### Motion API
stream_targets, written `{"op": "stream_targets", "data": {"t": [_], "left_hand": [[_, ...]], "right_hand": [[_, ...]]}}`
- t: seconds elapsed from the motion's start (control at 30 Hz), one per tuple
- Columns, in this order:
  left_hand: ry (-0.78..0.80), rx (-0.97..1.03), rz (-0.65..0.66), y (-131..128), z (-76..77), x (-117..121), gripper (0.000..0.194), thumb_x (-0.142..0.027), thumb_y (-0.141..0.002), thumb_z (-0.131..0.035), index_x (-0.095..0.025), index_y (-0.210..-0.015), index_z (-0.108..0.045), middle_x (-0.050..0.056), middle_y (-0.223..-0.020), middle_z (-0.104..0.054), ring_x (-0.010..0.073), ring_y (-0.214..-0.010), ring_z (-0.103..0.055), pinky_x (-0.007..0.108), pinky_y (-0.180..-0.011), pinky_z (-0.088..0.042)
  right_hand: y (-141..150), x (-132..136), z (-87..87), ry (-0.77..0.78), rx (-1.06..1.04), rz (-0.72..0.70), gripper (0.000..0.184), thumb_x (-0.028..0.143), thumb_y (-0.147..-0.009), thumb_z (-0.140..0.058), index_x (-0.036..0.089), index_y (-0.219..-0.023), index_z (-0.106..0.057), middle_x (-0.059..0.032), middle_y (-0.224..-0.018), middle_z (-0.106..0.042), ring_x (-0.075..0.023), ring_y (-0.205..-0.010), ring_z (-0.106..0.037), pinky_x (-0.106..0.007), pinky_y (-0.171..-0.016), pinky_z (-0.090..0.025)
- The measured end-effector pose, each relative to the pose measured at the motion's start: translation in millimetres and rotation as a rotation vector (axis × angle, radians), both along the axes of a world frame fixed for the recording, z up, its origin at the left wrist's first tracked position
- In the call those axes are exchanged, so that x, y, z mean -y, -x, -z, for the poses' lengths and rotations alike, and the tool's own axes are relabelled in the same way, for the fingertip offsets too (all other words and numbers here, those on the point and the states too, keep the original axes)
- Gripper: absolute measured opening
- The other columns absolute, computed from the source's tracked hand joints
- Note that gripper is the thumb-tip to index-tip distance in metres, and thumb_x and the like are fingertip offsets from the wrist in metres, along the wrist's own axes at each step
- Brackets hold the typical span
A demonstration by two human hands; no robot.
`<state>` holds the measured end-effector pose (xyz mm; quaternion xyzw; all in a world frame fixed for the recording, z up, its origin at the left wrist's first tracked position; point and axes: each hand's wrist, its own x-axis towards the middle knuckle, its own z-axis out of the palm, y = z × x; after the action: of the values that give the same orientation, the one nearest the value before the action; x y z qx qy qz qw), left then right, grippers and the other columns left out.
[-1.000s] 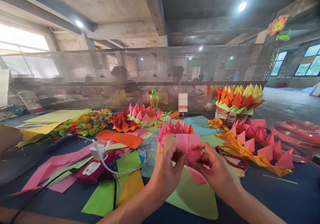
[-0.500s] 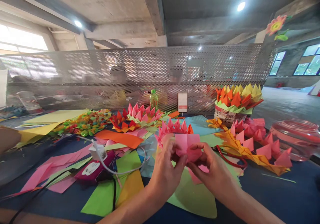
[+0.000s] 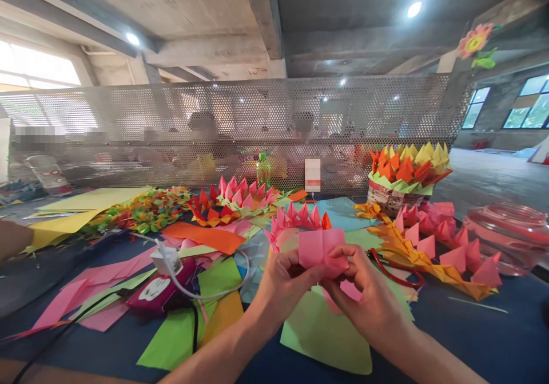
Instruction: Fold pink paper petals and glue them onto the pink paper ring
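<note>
A small sheet of pink paper (image 3: pixel 315 246) with a crease down its middle is held up between both hands above the table. My left hand (image 3: pixel 283 284) pinches its left side between thumb and fingers. My right hand (image 3: pixel 362 284) grips the lower right part, where the paper is folded over. Below the hands lie another pink piece (image 3: pixel 349 290) and a light green sheet (image 3: pixel 326 338). Just behind stands a ring of folded pink paper points (image 3: pixel 300 217).
Red-handled scissors (image 3: pixel 398 275) lie right of my hands, near rows of folded orange and pink paper (image 3: pixel 437 258). A clear plastic jar (image 3: pixel 508 238) stands far right. On the left are a purple box (image 3: pixel 160 289) with a white cable and another person's hand (image 3: pixel 15 240).
The fingers of my left hand have shifted down and flattened along the pink paper's lower left edge, showing more of the sheet. My right hand keeps nearly the same place.
</note>
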<state>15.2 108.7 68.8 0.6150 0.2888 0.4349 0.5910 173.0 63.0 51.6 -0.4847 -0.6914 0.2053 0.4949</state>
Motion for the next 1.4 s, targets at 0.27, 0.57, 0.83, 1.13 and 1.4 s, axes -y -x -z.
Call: {"op": "stream_targets", "data": {"t": [0.27,0.57,0.83,1.13,1.4], "left_hand": [[0.029,-0.031,-0.06,6.9,2.0,-1.6,0.033,-0.041,-0.07,-0.075,-0.011,-0.058,-0.068,0.001,-0.05,-0.058,0.0087,-0.048,-0.046,0.021,-0.05,-0.034],[0.034,-0.071,-0.093,3.0,3.5,-3.4,0.048,-0.056,-0.071,-0.068,-0.009,-0.06,-0.066,0.005,-0.048,-0.06,0.0103,-0.045,-0.05,0.022,-0.048,-0.038],[0.074,0.012,-0.026,2.1,-0.4,-4.1,0.032,-0.037,-0.059,-0.083,-0.009,-0.068,-0.07,0.001,-0.055,-0.062,0.0078,-0.049,-0.049,0.019,-0.05,-0.038],[0.041,0.032,-0.057,1.2,4.8,-2.2,0.029,-0.037,-0.068,-0.078,-0.009,-0.07,-0.069,0.003,-0.061,-0.062,0.0089,-0.054,-0.047,0.021,-0.053,-0.038],[0.08,0.067,-0.043,-0.1,4.2,0.5,0.029,-0.034,-0.066,-0.08,-0.008,-0.071,-0.069,0.004,-0.062,-0.062,0.0093,-0.055,-0.047,0.021,-0.053,-0.037]], "right_hand": [[2.1,3.3,-3.9,0.035,0.022,-0.055,0.025,0.021,-0.089,-0.055,0.025,-0.107,-0.038,-0.0003,-0.08,-0.069,-0.0146,-0.067,-0.067,-0.024,-0.057,-0.05],[-1.4,3.2,1.6,0.059,0.001,-0.06,0.026,0.027,-0.091,-0.054,0.027,-0.109,-0.035,0.0007,-0.083,-0.069,-0.0148,-0.074,-0.067,-0.025,-0.064,-0.051],[-3.0,3.1,5.9,0.071,0.01,-0.048,0.025,0.028,-0.091,-0.055,0.028,-0.108,-0.037,0.0011,-0.084,-0.068,-0.0152,-0.074,-0.066,-0.027,-0.067,-0.051],[5.4,1.2,3.2,0.045,-0.155,-0.034,0.067,0.031,-0.086,-0.062,0.025,-0.138,-0.019,0.0029,-0.073,-0.065,-0.0145,-0.063,-0.06,-0.026,-0.06,-0.049],[7.1,0.4,-1.0,0.277,-0.412,-0.164,0.072,0.042,-0.081,-0.069,0.024,-0.135,-0.025,-0.0009,-0.081,-0.067,-0.0148,-0.066,-0.06,-0.023,-0.053,-0.044]]}}
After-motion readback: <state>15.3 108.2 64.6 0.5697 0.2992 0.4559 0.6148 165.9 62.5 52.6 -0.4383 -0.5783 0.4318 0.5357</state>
